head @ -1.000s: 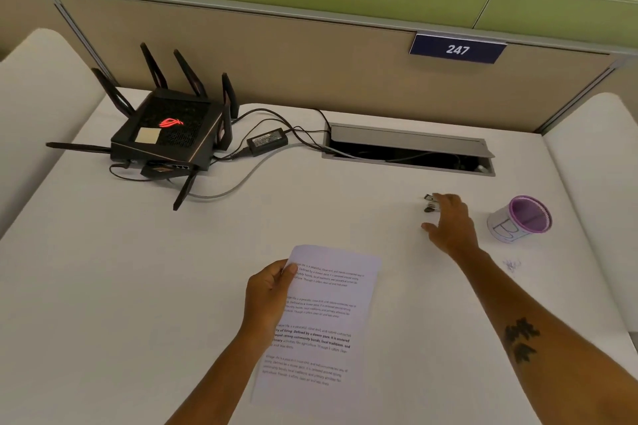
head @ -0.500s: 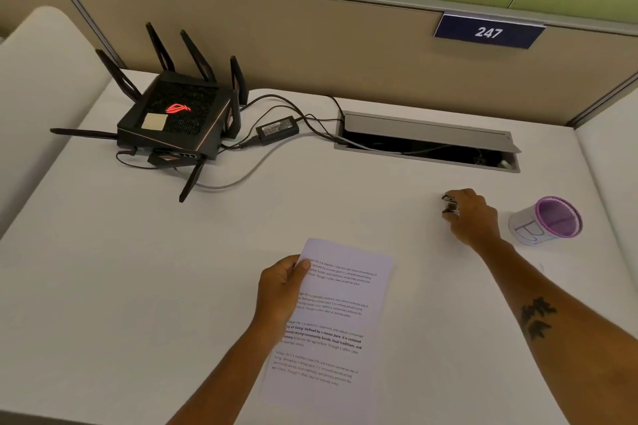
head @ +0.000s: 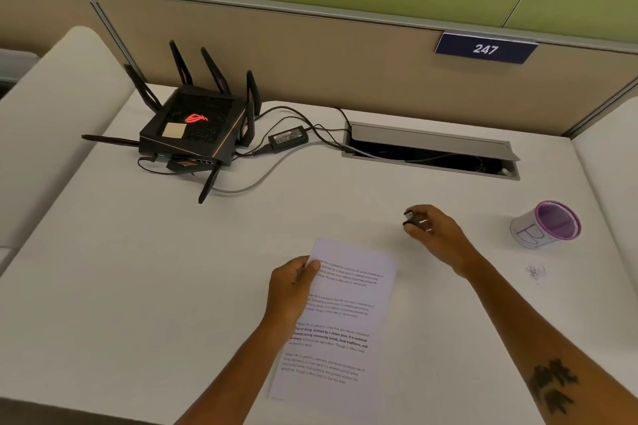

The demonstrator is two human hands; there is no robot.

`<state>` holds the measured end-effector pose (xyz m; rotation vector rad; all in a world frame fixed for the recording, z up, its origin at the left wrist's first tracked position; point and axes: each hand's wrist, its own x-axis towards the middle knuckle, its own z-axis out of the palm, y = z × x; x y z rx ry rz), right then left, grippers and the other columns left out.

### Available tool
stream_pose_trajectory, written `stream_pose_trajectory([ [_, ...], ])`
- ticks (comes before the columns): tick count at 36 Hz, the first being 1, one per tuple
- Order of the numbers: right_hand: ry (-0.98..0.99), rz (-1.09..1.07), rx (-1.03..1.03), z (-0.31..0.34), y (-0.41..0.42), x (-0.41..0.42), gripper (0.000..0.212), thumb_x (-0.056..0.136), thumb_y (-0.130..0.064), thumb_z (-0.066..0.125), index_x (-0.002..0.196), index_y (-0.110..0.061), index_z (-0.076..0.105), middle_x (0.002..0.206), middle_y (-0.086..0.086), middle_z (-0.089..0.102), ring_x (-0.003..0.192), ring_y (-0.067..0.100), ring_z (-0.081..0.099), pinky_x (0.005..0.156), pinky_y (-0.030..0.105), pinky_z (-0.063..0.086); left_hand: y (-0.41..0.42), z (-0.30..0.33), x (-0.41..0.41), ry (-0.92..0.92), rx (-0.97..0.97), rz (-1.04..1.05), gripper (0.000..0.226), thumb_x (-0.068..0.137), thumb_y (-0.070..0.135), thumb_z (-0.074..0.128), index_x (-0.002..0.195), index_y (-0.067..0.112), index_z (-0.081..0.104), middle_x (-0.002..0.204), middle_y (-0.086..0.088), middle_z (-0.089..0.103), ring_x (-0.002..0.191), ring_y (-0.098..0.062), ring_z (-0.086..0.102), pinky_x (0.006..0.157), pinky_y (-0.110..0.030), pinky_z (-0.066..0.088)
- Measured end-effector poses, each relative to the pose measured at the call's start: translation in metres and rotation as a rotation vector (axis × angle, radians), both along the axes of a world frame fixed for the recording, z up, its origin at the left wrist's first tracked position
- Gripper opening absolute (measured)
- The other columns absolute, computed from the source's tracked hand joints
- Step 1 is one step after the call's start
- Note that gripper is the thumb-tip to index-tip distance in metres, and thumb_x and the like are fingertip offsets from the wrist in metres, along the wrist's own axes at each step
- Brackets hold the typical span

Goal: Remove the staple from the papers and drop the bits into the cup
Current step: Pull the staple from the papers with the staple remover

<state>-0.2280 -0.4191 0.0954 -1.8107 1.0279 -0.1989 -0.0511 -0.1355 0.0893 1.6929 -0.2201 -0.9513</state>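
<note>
White printed papers (head: 345, 314) lie on the white desk in front of me. My left hand (head: 293, 286) pinches their upper left corner, thumb on top. The staple is too small to see. My right hand (head: 438, 235) is above and to the right of the papers, its fingers closed around a small dark staple remover (head: 412, 218) lifted just off the desk. A white cup with a purple rim (head: 545, 228) stands at the right, apart from my right hand.
A black router with antennas (head: 193, 134), its power adapter (head: 288, 139) and cables sit at the back left. An open cable hatch (head: 431, 152) is set in the desk at the back. A small scribble mark (head: 535, 271) lies below the cup.
My right hand closed on the staple remover, lifted it and moved left toward the papers. My left hand kept its hold on the papers' corner.
</note>
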Motion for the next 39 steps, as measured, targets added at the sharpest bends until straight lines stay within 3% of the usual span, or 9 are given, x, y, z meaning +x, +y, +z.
stream_pose_trajectory([
  [3,0.030,0.177,-0.034,0.016,0.017,0.012,0.029,0.092,-0.032,0.078,0.119,-0.035,0.067,0.112,-0.012,0.072,0.100,0.010,0.070,0.086,0.025,0.055,0.005,0.001,0.000,-0.022,-0.016,-0.008,0.017,0.106,0.028,0.064,0.102,0.028,0.081,0.097,0.007,0.084,0.093,-0.018,0.081,0.083,-0.035,0.067],
  [6,0.091,0.370,-0.073,0.033,0.028,0.026,0.031,0.090,-0.041,0.080,0.118,-0.041,0.068,0.113,-0.016,0.072,0.099,0.015,0.070,0.089,0.034,0.060,0.009,0.002,0.000,-0.067,-0.020,-0.032,0.019,0.107,0.028,0.063,0.101,0.027,0.081,0.096,0.005,0.084,0.093,-0.020,0.080,0.085,-0.035,0.067],
  [11,0.142,0.622,-0.169,0.060,0.048,0.055,0.038,0.089,-0.042,0.080,0.124,-0.032,0.069,0.116,-0.016,0.070,0.102,0.009,0.067,0.091,0.028,0.057,0.015,0.005,0.001,-0.177,0.037,-0.101,0.022,0.108,0.029,0.062,0.098,0.020,0.079,0.086,0.002,0.080,0.076,-0.016,0.074,0.065,-0.021,0.058],
  [14,0.185,0.726,-0.230,0.071,0.061,0.071,0.043,0.088,-0.044,0.080,0.127,-0.029,0.069,0.120,-0.013,0.069,0.107,0.008,0.065,0.093,0.024,0.055,0.018,0.004,0.002,-0.258,0.072,-0.186,0.024,0.108,0.033,0.059,0.102,0.019,0.078,0.090,-0.001,0.079,0.079,-0.024,0.075,0.068,-0.026,0.058],
  [17,0.233,0.816,-0.307,0.078,0.072,0.081,0.047,0.087,-0.051,0.078,0.128,-0.030,0.068,0.123,-0.014,0.068,0.108,0.007,0.063,0.094,0.028,0.055,0.021,0.004,0.002,-0.323,0.082,-0.256,0.020,0.109,0.034,0.058,0.098,0.025,0.073,0.089,0.005,0.076,0.076,-0.016,0.074,0.062,-0.015,0.055],
  [21,0.289,0.905,-0.397,0.085,0.086,0.089,0.048,0.088,-0.054,0.075,0.130,-0.031,0.067,0.125,-0.014,0.068,0.110,0.007,0.061,0.094,0.032,0.055,0.025,0.004,0.002,-0.391,0.099,-0.325,0.021,0.109,0.037,0.057,0.099,0.025,0.071,0.090,0.006,0.075,0.078,-0.014,0.073,0.062,-0.013,0.054],
  [28,0.354,0.993,-0.480,0.094,0.106,0.097,0.047,0.086,-0.056,0.076,0.127,-0.034,0.067,0.124,-0.018,0.067,0.108,0.004,0.058,0.090,0.028,0.052,0.031,-0.001,0.002,-0.413,0.097,-0.367,0.028,0.109,0.039,0.057,0.106,0.016,0.074,0.096,-0.002,0.078,0.083,-0.020,0.076,0.076,-0.035,0.064],
  [35,0.396,1.040,-0.540,0.104,0.119,0.104,0.047,0.087,-0.054,0.076,0.127,-0.032,0.067,0.125,-0.016,0.067,0.107,0.004,0.055,0.088,0.025,0.048,0.035,0.002,0.002,-0.391,0.082,-0.374,0.026,0.108,0.042,0.056,0.095,0.023,0.068,0.084,0.006,0.072,0.073,-0.013,0.070,0.064,-0.018,0.051],
  [39,0.417,1.058,-0.567,0.107,0.125,0.108,0.045,0.086,-0.052,0.078,0.125,-0.031,0.069,0.122,-0.015,0.068,0.102,0.004,0.056,0.086,0.026,0.049,0.036,0.003,0.003,-0.379,0.070,-0.371,0.029,0.108,0.044,0.056,0.094,0.022,0.068,0.083,0.007,0.072,0.072,-0.012,0.069,0.063,-0.017,0.049],
])
